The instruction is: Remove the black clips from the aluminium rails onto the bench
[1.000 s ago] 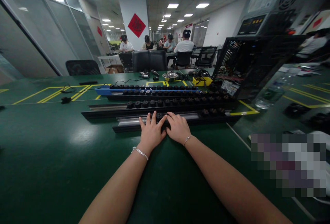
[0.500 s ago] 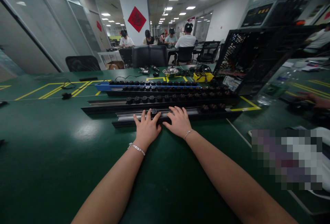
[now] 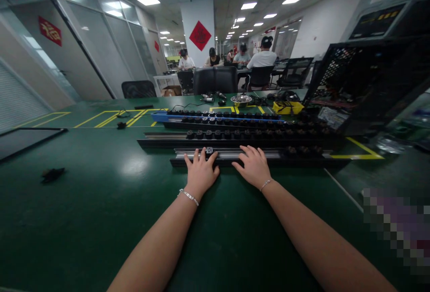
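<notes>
Nearest me lies a long black track rail (image 3: 317, 163) with a silvery channel, set crosswise on the table. My left hand (image 3: 201, 171) rests with spread fingers over its left part, around a small black socket-like module (image 3: 209, 150) sitting on the channel. Whether the fingertips press that module is hard to see. Farther right, my right hand (image 3: 252, 165) lies on the same rail, fingers apart and holding nothing. Several similar black modules (image 3: 304, 149) sit near the rail's right end.
Behind are another black rail (image 3: 154, 143) full of modules and a blue rail (image 3: 159, 117). A metal bowl (image 3: 241, 99), a yellow tray (image 3: 287, 108) and cables stand farther back. An opened computer case (image 3: 339, 86) rises at right. A black part (image 3: 53, 174) lies left.
The view has turned left. My left hand and the small module have shifted left along the rail, widening the gap to my right hand, which stays at about the same spot on it.
</notes>
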Demonstrator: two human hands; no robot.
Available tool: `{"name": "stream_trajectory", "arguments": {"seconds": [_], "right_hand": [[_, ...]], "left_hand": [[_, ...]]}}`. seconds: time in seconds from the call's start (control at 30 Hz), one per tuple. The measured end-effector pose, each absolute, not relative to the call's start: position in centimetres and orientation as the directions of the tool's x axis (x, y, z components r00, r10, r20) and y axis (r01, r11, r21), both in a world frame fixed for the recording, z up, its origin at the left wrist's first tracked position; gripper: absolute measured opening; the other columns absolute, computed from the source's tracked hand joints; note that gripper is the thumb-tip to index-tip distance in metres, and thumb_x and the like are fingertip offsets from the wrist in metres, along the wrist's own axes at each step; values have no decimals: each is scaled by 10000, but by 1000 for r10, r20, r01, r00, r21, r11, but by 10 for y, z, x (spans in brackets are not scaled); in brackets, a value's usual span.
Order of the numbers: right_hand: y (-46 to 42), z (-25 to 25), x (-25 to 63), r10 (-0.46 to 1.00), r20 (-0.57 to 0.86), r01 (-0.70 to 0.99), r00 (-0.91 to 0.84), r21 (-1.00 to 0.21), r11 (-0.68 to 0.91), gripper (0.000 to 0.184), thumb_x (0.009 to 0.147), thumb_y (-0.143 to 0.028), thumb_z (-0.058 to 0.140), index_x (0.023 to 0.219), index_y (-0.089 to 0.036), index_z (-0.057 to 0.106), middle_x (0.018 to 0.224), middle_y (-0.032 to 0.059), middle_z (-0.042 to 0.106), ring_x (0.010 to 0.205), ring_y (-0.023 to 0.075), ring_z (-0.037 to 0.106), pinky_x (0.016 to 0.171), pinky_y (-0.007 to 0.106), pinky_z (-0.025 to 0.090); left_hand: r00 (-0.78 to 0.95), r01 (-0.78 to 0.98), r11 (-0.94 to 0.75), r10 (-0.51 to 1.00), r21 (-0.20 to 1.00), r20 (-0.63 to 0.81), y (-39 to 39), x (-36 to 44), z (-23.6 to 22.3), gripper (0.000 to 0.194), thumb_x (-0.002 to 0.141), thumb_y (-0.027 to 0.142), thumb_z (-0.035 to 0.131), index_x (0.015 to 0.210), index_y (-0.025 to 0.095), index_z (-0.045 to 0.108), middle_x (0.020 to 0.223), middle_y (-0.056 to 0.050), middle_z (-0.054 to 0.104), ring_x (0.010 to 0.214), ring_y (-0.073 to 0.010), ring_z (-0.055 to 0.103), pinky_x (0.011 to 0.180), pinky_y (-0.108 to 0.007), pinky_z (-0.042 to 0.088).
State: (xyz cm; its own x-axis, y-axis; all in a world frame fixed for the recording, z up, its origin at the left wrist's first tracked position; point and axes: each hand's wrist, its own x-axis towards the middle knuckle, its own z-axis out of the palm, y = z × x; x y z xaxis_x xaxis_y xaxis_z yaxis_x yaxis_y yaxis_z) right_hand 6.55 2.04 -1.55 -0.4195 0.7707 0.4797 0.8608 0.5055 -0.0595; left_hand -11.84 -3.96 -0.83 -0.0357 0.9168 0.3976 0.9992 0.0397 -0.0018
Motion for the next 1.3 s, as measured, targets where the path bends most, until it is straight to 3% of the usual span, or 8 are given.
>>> {"name": "stream_trajectory", "arguments": {"seconds": [0.3,0.7,0.93,1.13,1.3], "right_hand": [[21,-16,66,771,478,866,-420,-44,499,329,844,-477,477,893,-209,662,1308,56,528,1224,260,410,1040,459,246],[22,-16,67,771,475,856,-425,-65,512,332,842,-474,468,886,-213,669,1304,67,527,1228,268,403,1037,472,242],[21,-14,67,772,474,862,-424,-49,504,313,840,-463,481,880,-211,662,1301,64,531,1217,266,418,1035,470,248],[22,-16,66,765,487,859,-421,-58,509,303,831,-459,492,860,-212,666,1294,65,538,1218,267,421,1033,473,253],[22,-17,67,762,496,860,-416,-58,508,310,830,-465,488,858,-213,666,1289,62,542,1214,266,426,1034,472,255]], "left_hand": [[-100,995,102,926,14,365,-46,-141,-6,514,869,557,283,1337,382,404,1424,-90,401,1331,-333,278,1011,-679,154],[-175,984,176,928,28,330,-53,-169,2,491,873,525,333,1318,349,444,1420,-90,407,1340,-329,257,1009,-649,225],[-145,989,130,917,67,372,-52,-187,-3,479,880,496,345,1298,303,476,1401,-86,431,1332,-285,291,1015,-497,348],[-97,995,81,919,58,383,-51,-205,-5,485,889,469,345,1290,238,491,1375,-101,456,1328,-252,314,1081,-427,295],[-115,993,99,929,61,352,-55,-226,-2,498,896,476,317,1298,232,481,1377,-98,456,1328,-244,321,1085,-434,293]]}}
